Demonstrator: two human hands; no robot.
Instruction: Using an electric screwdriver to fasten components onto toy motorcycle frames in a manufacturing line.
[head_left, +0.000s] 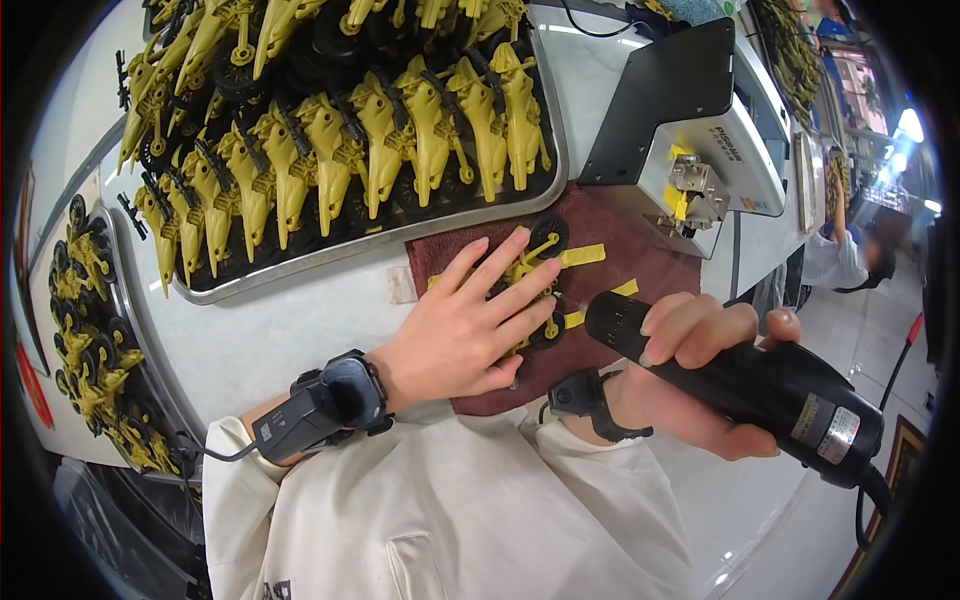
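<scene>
The right hand's fingers wrap firmly around a black electric screwdriver (pixel 800 375), the right hand (pixel 690 415) tilting it so its narrow end aims at the left fingers, probably to keep its tip close to the piece. The left hand (pixel 470 325) lies flat, fingers spread and grasping nothing shut; they seem to press down to steady the toy vehicle (pixel 545 243) directly beneath them.

That vehicle shows yellow parts and two black wheels past the fingertips; the rest is hidden, and whether the tip touches it I cannot tell. Under it, a maroon cloth (pixel 650 235) probably guards it from the bench (pixel 330 310). Yellow strips (pixel 583 256) lie just right of the left fingers. Beyond the right fingers stands a dispenser (pixel 735 160); beyond the left, a tray (pixel 558 130) holds rows of yellow toy bodies (pixel 430 130).
</scene>
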